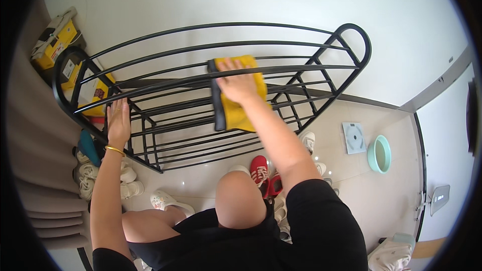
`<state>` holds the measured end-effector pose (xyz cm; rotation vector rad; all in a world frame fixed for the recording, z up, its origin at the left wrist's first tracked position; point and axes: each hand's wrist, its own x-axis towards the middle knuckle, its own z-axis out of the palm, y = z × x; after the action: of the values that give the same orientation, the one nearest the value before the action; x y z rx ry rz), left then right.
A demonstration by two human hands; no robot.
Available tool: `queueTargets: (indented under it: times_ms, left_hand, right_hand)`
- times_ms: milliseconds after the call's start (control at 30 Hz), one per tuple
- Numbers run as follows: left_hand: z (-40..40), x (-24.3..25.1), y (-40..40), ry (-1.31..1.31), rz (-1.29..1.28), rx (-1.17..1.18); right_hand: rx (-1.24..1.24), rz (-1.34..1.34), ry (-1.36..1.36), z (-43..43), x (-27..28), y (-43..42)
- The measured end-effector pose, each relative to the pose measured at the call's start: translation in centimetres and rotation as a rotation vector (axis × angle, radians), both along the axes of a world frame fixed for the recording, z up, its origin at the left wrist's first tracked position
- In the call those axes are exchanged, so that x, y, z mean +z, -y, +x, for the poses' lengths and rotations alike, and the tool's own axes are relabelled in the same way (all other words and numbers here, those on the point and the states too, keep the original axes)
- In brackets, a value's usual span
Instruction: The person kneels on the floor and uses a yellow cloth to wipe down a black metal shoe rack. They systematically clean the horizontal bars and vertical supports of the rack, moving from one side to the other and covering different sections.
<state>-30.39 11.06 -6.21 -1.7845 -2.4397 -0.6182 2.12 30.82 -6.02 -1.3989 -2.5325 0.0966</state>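
Observation:
A black metal shoe rack (211, 45) of slim tubes with rounded ends stands tilted in view before me, against the white wall. My right hand (239, 84) lies spread on a yellow and dark grey cloth (241, 118), pressing it against the rack's bars. One upper tube crosses in front of the fingers and the cloth. The cloth's edges look a little blurred. At the rack's left end, my left hand (119, 122) rests on the side frame with its fingers straight and close together; the thumb is hidden. A gold bangle (115, 151) circles that wrist.
Yellow boxes (67, 35) are stacked behind the rack's left end, beside a grey curtain (45, 150). White shoes (88, 178) and red sneakers (259, 171) sit on the tiles. A bathroom scale (354, 138) and a mint basin (379, 154) lie right, near a door (448, 158).

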Motion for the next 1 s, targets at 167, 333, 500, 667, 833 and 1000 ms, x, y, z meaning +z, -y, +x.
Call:
queueTargets:
  times_ms: [167,333,500,667,833,1000]
  left_hand:
    - [0.5,1.0,0.3,0.047,-0.022,0.014]
    - [-0.4,0.1,0.1,-0.004,-0.091,0.015]
    - [-1.3,-0.4,0.0,-0.018,-0.126,0.015]
    - [-1.9,-0.1,0.1,0.057,-0.026,-0.019]
    - [-1.7,-0.1,-0.9,0.060,0.022,-0.009]
    - [-1.8,-0.2,-0.9,0.029,0.042,0.002]
  right_hand:
    - [-0.287,0.045,0.149,12.7,0.2,-4.6]
    - [-0.471,-0.004,0.186,23.3,-0.4,-8.6]
    - [-0.413,0.015,0.186,25.8,-1.1,-10.0]
    - [-0.377,0.034,0.153,23.8,-1.6,-9.0]
    - [-0.292,0.003,0.176,16.0,-0.6,-4.8]
    - [-0.143,0.029,0.172,4.9,-0.3,0.0]
